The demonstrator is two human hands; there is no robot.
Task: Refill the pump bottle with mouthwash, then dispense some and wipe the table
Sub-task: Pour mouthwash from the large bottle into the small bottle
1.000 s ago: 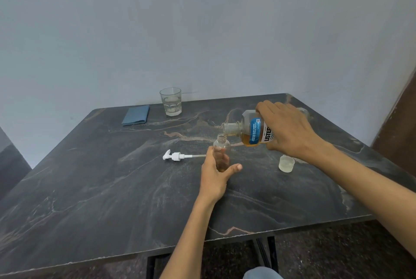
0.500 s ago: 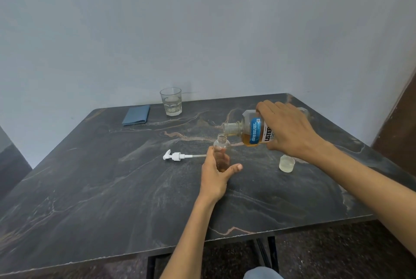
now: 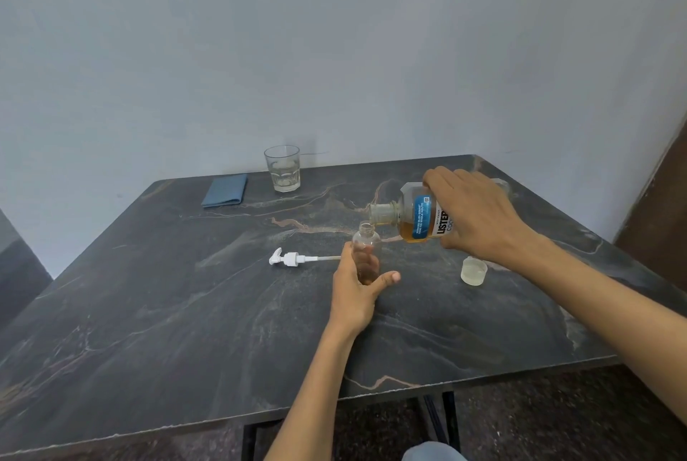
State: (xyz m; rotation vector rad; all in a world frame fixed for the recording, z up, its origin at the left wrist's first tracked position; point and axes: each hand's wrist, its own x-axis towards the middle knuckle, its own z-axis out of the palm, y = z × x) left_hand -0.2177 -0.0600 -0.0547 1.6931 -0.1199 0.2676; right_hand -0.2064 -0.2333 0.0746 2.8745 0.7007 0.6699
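On the dark stone bench (image 3: 156, 330) with thin pale and orange lines, a small clear plastic pump bottle (image 3: 366, 250) stands upright near the middle. Its top is open and a little brown liquid sits at its bottom. The left hand (image 3: 355, 291) holds this small bottle from the near side, with its fingers curled round the far side and its thumb sticking out to the right.

Just to the right and a bit higher, the right hand (image 3: 474, 219) grips a bigger clear mouthwash bottle with a blue and white label (image 3: 418, 217) from above. This big bottle is tipped on its side, and its open neck points left, right over the mouth of the small bottle. Orange-brown mouthwash lies along its low side. I cannot tell if any is running out.

To the left of the small bottle, a white pump top with a long thin tube (image 3: 293, 259) lies flat on the bench. To the right, near the right arm, a small clear round cap (image 3: 473, 271) sits with its open side up.

At the far edge, by the pale wall, a clear drinking glass (image 3: 282, 167) stands upright. Just left of it lies a folded blue cloth (image 3: 225, 190).
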